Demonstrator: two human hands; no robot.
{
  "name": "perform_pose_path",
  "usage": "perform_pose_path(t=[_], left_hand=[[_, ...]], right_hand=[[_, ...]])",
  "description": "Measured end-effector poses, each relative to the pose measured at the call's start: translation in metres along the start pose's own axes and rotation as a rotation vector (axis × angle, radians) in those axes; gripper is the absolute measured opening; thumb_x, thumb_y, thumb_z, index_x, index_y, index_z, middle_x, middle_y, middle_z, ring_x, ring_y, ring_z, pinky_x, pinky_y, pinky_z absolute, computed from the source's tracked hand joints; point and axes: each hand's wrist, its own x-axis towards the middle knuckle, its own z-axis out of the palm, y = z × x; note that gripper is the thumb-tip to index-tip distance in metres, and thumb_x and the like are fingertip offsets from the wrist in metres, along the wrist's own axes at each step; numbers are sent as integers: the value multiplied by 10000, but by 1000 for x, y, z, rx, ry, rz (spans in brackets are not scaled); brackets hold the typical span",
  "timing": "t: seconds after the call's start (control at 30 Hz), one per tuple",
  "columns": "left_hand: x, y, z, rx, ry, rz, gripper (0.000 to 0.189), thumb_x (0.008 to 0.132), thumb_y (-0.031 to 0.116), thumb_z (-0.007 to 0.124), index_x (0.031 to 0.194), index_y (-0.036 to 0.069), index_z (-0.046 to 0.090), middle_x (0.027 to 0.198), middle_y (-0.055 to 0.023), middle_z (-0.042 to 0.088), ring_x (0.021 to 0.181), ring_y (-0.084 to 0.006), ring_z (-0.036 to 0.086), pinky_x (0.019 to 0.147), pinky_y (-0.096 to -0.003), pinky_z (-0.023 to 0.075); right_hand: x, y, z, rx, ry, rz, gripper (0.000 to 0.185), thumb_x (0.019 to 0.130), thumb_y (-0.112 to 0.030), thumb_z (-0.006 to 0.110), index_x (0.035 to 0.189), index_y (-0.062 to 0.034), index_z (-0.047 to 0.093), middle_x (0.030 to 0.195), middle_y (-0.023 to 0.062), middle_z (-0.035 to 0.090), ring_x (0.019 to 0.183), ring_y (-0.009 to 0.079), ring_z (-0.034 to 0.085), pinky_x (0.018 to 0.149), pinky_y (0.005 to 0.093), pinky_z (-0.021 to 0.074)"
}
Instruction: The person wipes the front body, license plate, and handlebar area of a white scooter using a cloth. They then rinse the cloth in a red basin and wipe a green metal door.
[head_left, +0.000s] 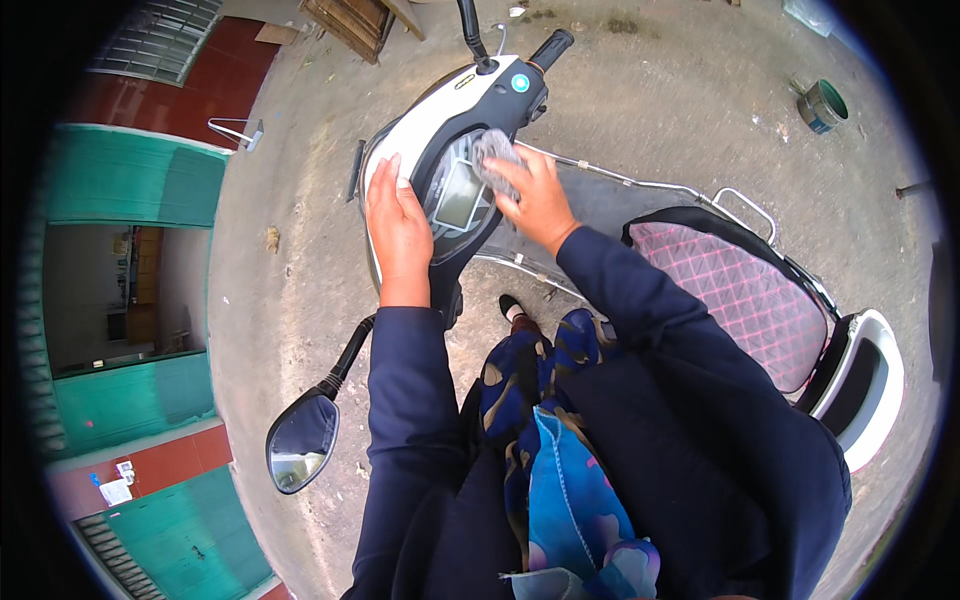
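A white and black electric scooter (435, 106) stands before me, its handlebar running from upper right to lower left. My right hand (536, 191) grips a bunched grey cloth (495, 161) and presses it to the right edge of the dashboard display (459, 196). Flat on the white front cowl lies my left hand (401, 221), fingers extended and close together, with nothing seen in it. The thumb rests beside the display. Beyond the right hand is the black handlebar grip (551, 51). The near grip is hidden behind my left arm.
A rear-view mirror (304, 442) juts out at lower left. The quilted seat (731, 296) and metal side rails (660, 184) extend right. A bucket (823, 106) stands on the concrete ground. Green doors (135, 405) line the left, and wooden furniture (349, 26) is at the top.
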Motion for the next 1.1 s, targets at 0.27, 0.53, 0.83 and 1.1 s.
perform_pose_path(t=[0.27,0.53,0.83,1.1], left_hand=[[0,2,1,36,4,-11,370,1021,155,409,1330,28,569,1364,-202,559,1289,-372,494,1097,-427,363],[-27,24,-11,-98,117,12,420,1050,179,377,1410,-22,460,1511,-254,376,1416,-397,335,1167,-467,252],[-205,27,-91,-101,-476,193,397,1003,172,398,1320,-10,554,1436,-204,491,1404,-409,360,1183,-539,169],[-251,-63,-123,-120,-316,-416,581,856,90,711,1351,-23,430,1267,-226,523,1165,-318,524,1025,-419,407]], right_hand=[[-114,-70,2,367,-491,-189,577,653,-109,810,1199,-212,655,1262,144,505,1143,341,522,987,439,457],[-19,-38,-12,313,161,341,440,810,-73,687,1240,-156,633,1224,176,514,1175,352,515,999,432,440],[-133,-102,35,211,-205,109,614,691,-126,808,1262,-221,605,1237,193,478,1159,411,502,994,463,446],[-92,-118,3,358,-8,362,451,788,-79,713,1228,-139,634,1214,171,512,1150,345,535,1022,396,442]])
